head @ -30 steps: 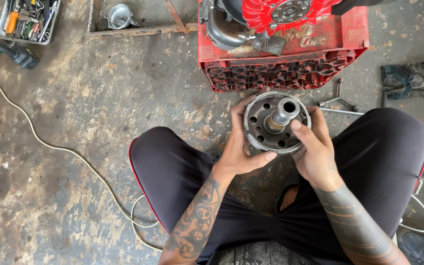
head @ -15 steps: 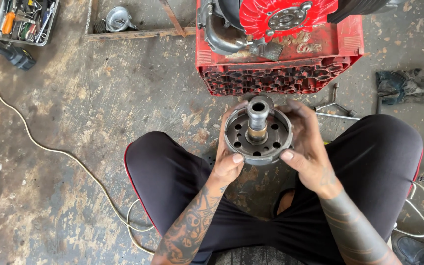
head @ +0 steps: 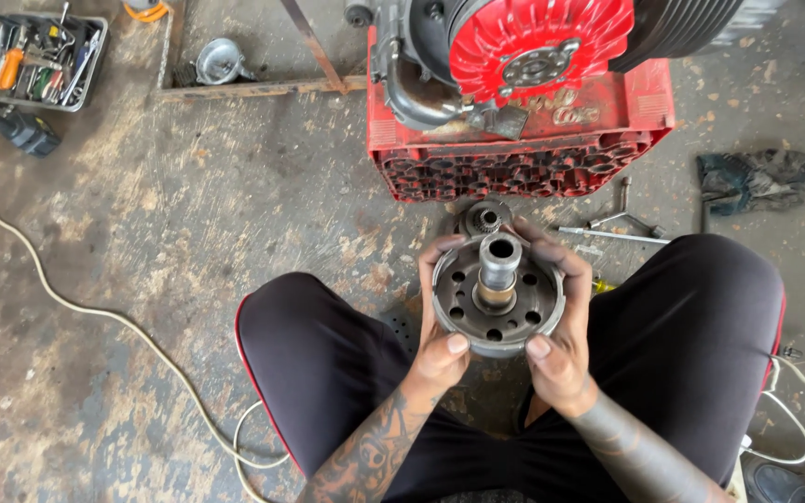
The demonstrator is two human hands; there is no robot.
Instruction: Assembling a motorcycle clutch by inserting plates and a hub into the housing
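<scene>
The engine at the top of the frame is cut off by the upper edge; it sits on a red plastic crate. A small gear is half hidden behind the round metal drum at centre frame. Left hand and right hand each keep a closed grip on the drum's rim, above the lap. A grey tool tray sits upper left.

The metal drum is dull grey with a ring of dark holes. The crate and the ribbed engine cover are bright red. The trousers are black with red trim. The cable is cream.
</scene>
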